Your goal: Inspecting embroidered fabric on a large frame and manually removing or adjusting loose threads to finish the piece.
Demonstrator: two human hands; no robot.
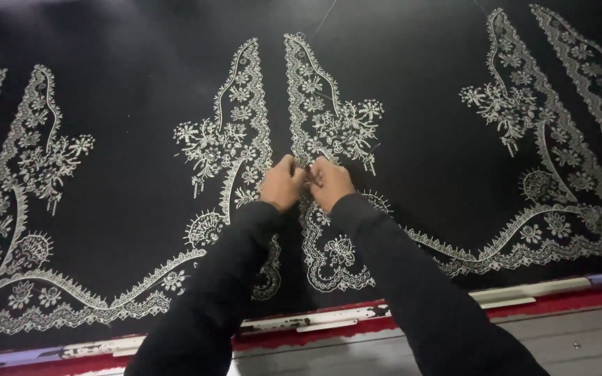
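Item, nearest the wearer: a red and grey frame rail [315,324] with worn paint is running across the bottom edge, holding the near border of a black fabric [134,160] stretched flat. Two arms in dark sleeves are reaching over that rail. The left hand [281,182] and the right hand [329,182] are meeting knuckle to knuckle at the centre of the cloth, fingers curled closed and pinching at something very small between them, most likely a thread end, though it is too fine to tell. The hands are resting on the central embroidered motif [329,132], a mirrored pair of pale floral and scalloped lace panels divided by a narrow black strip. Further left, a second motif [29,209] is lying on the cloth; further right, a third motif [552,174] is matching it. Judged from the stitching, all three motifs are appearing fully worked, so the embroidering looks done and only hand finishing at the centre seems to be in progress, with the outer motifs untouched by either hand
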